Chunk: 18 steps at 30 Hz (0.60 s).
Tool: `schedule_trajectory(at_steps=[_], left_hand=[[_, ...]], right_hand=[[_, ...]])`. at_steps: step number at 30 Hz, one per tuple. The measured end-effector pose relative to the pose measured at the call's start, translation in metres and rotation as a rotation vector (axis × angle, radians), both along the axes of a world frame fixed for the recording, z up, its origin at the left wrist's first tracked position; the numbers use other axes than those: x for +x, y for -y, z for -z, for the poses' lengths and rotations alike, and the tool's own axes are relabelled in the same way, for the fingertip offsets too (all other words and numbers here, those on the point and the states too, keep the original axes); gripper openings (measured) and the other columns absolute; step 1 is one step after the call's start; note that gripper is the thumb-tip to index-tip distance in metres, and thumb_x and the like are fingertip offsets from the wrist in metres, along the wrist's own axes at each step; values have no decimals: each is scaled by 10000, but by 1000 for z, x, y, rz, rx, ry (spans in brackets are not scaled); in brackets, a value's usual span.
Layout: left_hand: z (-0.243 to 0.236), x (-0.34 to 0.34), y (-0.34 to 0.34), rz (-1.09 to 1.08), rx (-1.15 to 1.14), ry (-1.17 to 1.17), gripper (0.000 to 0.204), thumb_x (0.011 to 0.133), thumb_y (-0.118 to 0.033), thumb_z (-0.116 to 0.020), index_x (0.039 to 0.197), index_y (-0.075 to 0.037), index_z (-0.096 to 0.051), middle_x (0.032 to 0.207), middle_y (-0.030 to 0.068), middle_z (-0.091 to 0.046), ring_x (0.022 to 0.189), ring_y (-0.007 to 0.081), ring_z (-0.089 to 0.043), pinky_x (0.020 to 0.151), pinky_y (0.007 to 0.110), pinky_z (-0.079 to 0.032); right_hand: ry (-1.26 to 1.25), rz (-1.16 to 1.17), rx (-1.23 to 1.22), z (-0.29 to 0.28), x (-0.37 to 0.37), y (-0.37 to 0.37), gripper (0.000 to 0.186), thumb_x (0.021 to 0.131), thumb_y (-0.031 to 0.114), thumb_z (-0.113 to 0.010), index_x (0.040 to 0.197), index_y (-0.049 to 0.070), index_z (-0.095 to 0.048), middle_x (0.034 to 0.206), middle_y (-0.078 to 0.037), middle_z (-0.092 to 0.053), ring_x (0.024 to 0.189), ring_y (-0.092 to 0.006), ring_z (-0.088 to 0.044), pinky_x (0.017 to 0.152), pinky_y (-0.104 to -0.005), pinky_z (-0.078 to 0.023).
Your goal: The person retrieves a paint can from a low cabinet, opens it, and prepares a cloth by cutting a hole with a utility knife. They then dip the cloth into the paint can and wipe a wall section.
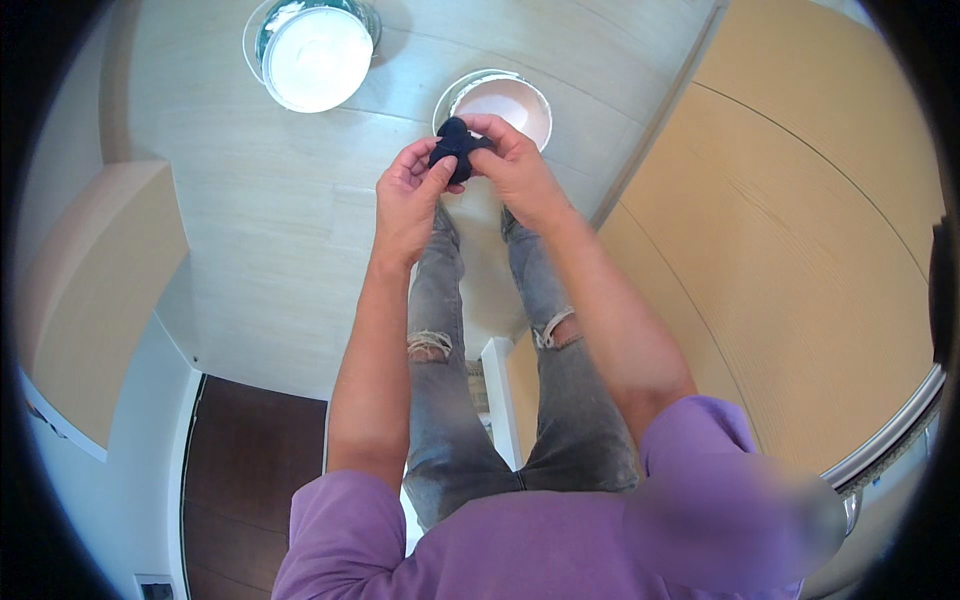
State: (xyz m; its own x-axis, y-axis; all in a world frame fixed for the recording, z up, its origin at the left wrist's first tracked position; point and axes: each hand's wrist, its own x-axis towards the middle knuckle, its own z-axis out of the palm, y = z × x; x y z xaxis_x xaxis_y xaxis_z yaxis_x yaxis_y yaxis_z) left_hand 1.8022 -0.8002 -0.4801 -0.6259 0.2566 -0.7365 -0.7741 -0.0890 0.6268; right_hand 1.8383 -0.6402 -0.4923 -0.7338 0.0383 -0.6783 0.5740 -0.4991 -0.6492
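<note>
A small, crumpled piece of black fabric [457,146] is pinched between both hands, in front of my legs. Its exact kind cannot be made out. My left hand [408,190] grips its left side, thumb on top and fingers curled behind. On the right side, the thumb and fingers of my right hand [515,165] close on it from above. Just beyond my hands stands an open white bucket [515,105], pale pinkish inside, its rim partly covered by my right hand.
A round white lid or container [320,60] sits over a dark green bucket [268,45] at the far left. A large wood-coloured panel [790,250] fills the right side. At left, a light wooden piece [110,290] juts out near a dark brown floor area [250,470].
</note>
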Motion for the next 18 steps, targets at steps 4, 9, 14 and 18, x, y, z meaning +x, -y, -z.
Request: schedule_trajectory(at_steps=[4, 9, 14, 18], left_hand=[[5, -3, 11, 31, 10, 39, 309, 986, -24, -642, 1282, 50, -589, 1128, 107, -689, 942, 152, -685, 786, 290, -602], [-7, -4, -4, -207, 60, 79, 324, 1002, -58, -645, 1298, 52, -574, 1134, 122, -698, 955, 155, -687, 829, 294, -596], [-2, 14, -25, -171, -209, -159, 335, 995, -41, -660, 1299, 66, -569, 1129, 132, -718, 978, 149, -681, 871, 294, -589], [-2, 16, -41, -371, -198, -38, 327, 1017, -60, -627, 1316, 61, -574, 1153, 114, -704, 999, 123, -663, 859, 267, -562]], right_hand=[[3, -66, -225, -16, -8, -9, 385, 955, 19, -624, 1340, 29, -632, 1107, -50, -696, 984, -133, -646, 881, -298, -546], [-92, -61, 69, -2, -8, -3, 333, 999, 58, -641, 1331, 36, -645, 1093, -54, -707, 958, -111, -649, 857, -278, -556], [-6, 244, 197, -3, -12, 32, 278, 1012, 51, -619, 1281, 29, -683, 1100, -54, -719, 939, -104, -658, 840, -283, -558], [31, 57, 448, -24, -13, 41, 298, 999, 41, -612, 1287, 47, -687, 1126, -107, -734, 982, -145, -690, 870, -303, -561]])
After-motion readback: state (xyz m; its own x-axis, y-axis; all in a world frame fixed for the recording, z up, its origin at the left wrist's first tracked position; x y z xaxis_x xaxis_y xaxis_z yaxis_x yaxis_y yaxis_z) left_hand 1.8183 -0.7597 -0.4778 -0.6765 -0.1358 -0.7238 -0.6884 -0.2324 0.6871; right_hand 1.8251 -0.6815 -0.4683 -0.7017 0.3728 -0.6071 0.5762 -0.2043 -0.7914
